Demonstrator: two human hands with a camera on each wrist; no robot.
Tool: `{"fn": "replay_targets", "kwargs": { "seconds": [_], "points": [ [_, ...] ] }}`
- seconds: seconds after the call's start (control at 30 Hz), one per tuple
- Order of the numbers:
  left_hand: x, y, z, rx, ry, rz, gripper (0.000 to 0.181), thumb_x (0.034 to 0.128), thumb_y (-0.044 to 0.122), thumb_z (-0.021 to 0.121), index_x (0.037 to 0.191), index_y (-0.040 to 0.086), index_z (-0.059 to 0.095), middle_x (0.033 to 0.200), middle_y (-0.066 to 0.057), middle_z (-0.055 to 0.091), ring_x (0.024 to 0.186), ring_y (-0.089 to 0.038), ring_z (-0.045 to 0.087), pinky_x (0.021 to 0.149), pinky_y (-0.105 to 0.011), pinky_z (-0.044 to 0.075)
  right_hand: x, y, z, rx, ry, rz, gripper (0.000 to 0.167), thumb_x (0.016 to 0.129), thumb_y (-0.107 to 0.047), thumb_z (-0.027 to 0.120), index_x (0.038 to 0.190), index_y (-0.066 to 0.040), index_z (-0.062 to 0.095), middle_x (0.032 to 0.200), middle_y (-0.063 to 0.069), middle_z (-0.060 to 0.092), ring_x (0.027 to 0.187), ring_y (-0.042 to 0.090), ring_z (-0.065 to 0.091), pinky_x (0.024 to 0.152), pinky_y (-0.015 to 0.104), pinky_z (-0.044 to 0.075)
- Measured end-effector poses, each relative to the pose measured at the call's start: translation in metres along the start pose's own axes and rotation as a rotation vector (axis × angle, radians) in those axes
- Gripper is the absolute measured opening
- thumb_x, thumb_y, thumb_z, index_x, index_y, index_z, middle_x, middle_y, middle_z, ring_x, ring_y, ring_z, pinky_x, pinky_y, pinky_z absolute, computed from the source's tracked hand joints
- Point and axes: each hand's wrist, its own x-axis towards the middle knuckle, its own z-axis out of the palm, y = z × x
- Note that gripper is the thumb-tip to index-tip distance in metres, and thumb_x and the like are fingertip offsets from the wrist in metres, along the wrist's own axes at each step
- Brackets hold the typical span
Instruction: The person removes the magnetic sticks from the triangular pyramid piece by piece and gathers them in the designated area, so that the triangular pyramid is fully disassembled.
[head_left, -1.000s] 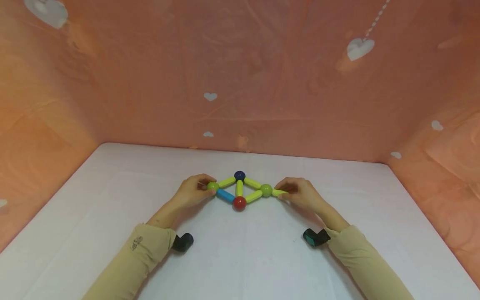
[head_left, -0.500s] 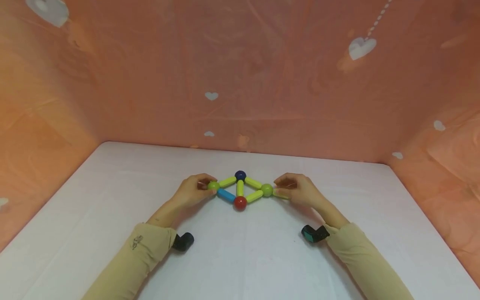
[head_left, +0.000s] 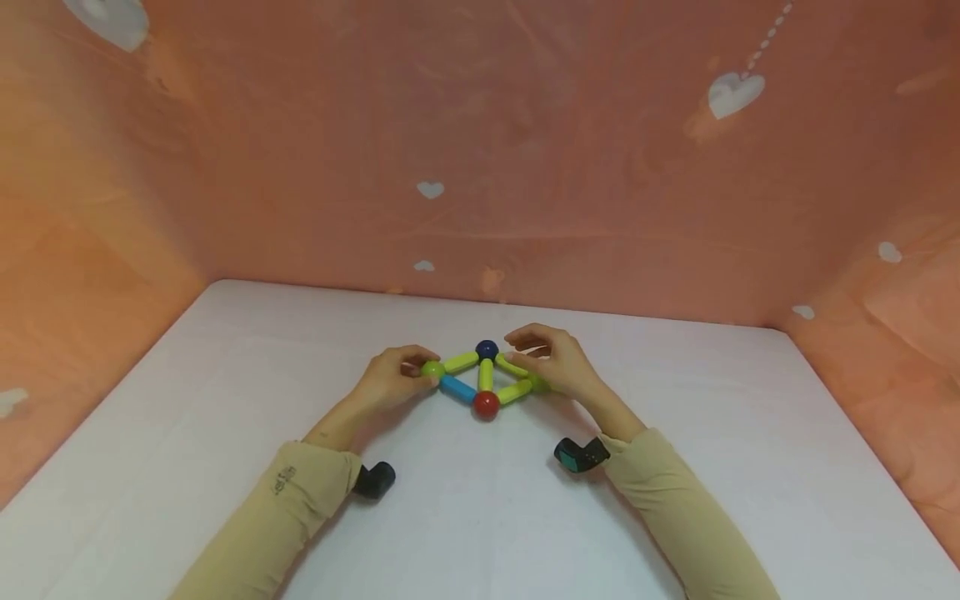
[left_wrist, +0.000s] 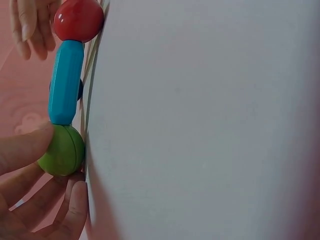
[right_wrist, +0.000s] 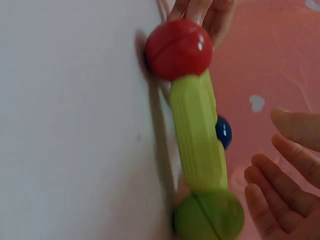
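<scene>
Right hand [head_left: 551, 360]: shifted inward, toward navy ball [head_left: 487, 350]; fingers loosely extended, apart. Left hand [head_left: 388, 379]: pinching left-end green ball [head_left: 432, 371]. Ball-and-rod diamond [head_left: 486, 377]: lying on white tabletop [head_left: 480, 517] between both hands; blue rod [head_left: 458, 389] joins left-end green ball to red ball [head_left: 486, 406]; remaining sides, yellow-green rods [head_left: 461, 362].

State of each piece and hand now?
Left hand: pinching left green ball
Right hand: no visible piece held
Left green ball: gripped
Right green ball: ungripped
Red ball: ungripped, joined to blue rod
Dark blue ball: ungripped
Blue rod: joined at both ends
Visible yellow-green rods: ungripped
</scene>
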Motion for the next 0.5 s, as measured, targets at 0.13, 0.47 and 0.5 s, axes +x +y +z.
{"fn": "replay_targets", "kwargs": {
  "seconds": [0.13, 0.47, 0.5],
  "points": [
    [0.0, 0.0, 0.002, -0.016, 0.002, -0.01, 0.035, 0.0887, 0.01, 0.066, 0.122, 0.003, 0.061, 0.125, -0.019, 0.06, 0.114, -0.036, 0.057, 0.098, -0.045, 0.047, 0.003, -0.005, 0.009, 0.03, -0.01, -0.004, 0.032, 0.089, -0.018, 0.068, 0.117, -0.003, 0.064, 0.116, 0.013, 0.066, 0.11, 0.027, 0.06, 0.093, 0.039, 0.051],
    [0.0, -0.001, 0.003, -0.005, 0.034, 0.023, 0.034, 0.0881, 0.009, 0.067, 0.121, 0.001, 0.062, 0.123, -0.019, 0.062, 0.112, -0.035, 0.06, 0.096, -0.045, 0.048, 0.018, -0.007, 0.028, 0.016, -0.019, -0.072, 0.028, 0.088, -0.016, 0.068, 0.113, -0.004, 0.069, 0.116, 0.01, 0.067, 0.113, 0.024, 0.058, 0.098, 0.042, 0.047],
    [0.0, -0.001, 0.003, 0.0, 0.039, 0.032, 0.034, 0.0878, 0.009, 0.067, 0.12, 0.001, 0.063, 0.122, -0.02, 0.063, 0.111, -0.035, 0.061, 0.095, -0.045, 0.049, 0.02, -0.007, 0.029, 0.01, -0.024, -0.07, 0.028, 0.088, -0.017, 0.069, 0.113, -0.005, 0.069, 0.117, 0.009, 0.066, 0.114, 0.024, 0.057, 0.1, 0.042, 0.045]
  ]
}}
